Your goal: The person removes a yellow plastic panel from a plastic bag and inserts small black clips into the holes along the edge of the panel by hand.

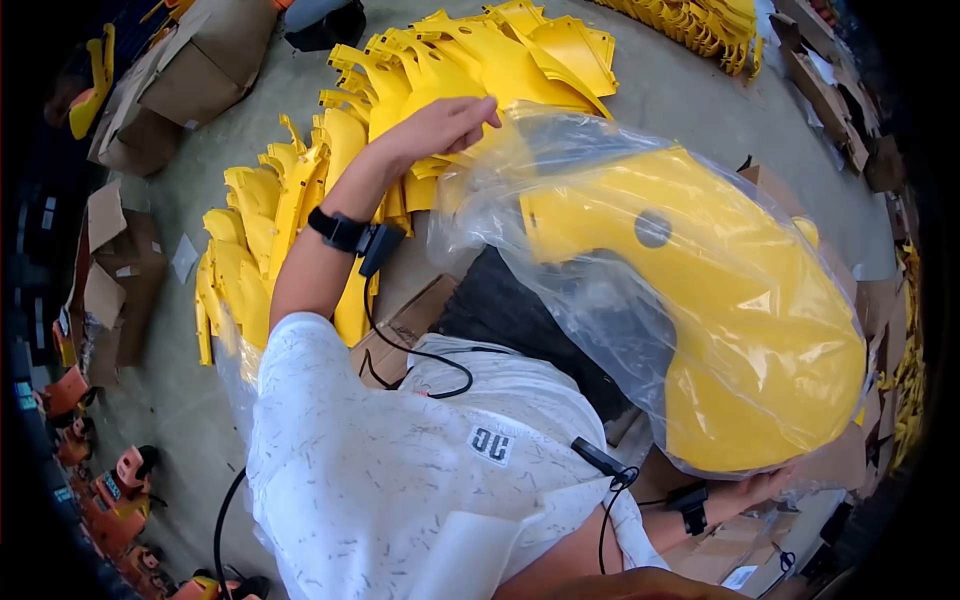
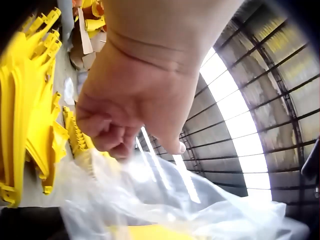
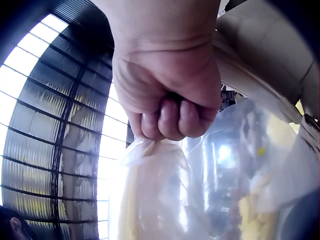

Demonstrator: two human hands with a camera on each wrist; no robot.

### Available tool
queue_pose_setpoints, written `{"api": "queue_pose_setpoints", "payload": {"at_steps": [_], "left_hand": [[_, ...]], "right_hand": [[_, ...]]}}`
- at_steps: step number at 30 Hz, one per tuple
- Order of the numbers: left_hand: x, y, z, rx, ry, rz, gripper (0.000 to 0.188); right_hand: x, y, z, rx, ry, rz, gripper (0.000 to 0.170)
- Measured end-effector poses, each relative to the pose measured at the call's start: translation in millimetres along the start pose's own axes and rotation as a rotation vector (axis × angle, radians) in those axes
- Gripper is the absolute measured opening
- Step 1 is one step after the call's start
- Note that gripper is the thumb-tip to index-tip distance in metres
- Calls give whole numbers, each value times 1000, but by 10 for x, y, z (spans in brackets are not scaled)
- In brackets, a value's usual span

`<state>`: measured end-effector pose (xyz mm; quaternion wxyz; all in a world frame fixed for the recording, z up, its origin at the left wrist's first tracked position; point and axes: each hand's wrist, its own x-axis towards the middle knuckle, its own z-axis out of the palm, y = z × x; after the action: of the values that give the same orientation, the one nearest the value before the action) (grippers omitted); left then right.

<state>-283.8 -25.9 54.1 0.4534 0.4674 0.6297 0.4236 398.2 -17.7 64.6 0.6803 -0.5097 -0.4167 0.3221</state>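
Note:
A large curved yellow part (image 1: 750,330) with a round hole lies inside a clear plastic bag (image 1: 600,290), tilted in front of the body. The right hand (image 1: 765,484) is at the bag's lower right edge; in the right wrist view the right hand (image 3: 172,100) grips gathered plastic (image 3: 155,165) in curled fingers. At the bag's other end is the left hand (image 1: 440,130). The left wrist view shows the left hand (image 2: 137,105) with fingers loosely bent and thumb apart, just above loose plastic (image 2: 200,205); no grip is visible, and contact is unclear.
Stacked yellow parts (image 1: 400,80) stand in a curved row on the grey floor (image 1: 180,340). More yellow parts (image 1: 700,25) lie at the top right. Cardboard boxes (image 1: 190,75) stand at the left, and orange items (image 1: 125,490) sit lower left. Cables hang by the shirt.

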Motion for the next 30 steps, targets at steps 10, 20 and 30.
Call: {"api": "queue_pose_setpoints", "payload": {"at_steps": [10, 20, 30], "left_hand": [[238, -144, 217, 331, -335, -89, 49], [1, 13, -52, -920, -314, 689, 34], [287, 275, 812, -342, -307, 225, 59]], "right_hand": [[102, 102, -492, -12, -72, 155, 42], [25, -77, -10, 207, -172, -29, 23], [9, -249, -54, 59, -172, 67, 30]]}}
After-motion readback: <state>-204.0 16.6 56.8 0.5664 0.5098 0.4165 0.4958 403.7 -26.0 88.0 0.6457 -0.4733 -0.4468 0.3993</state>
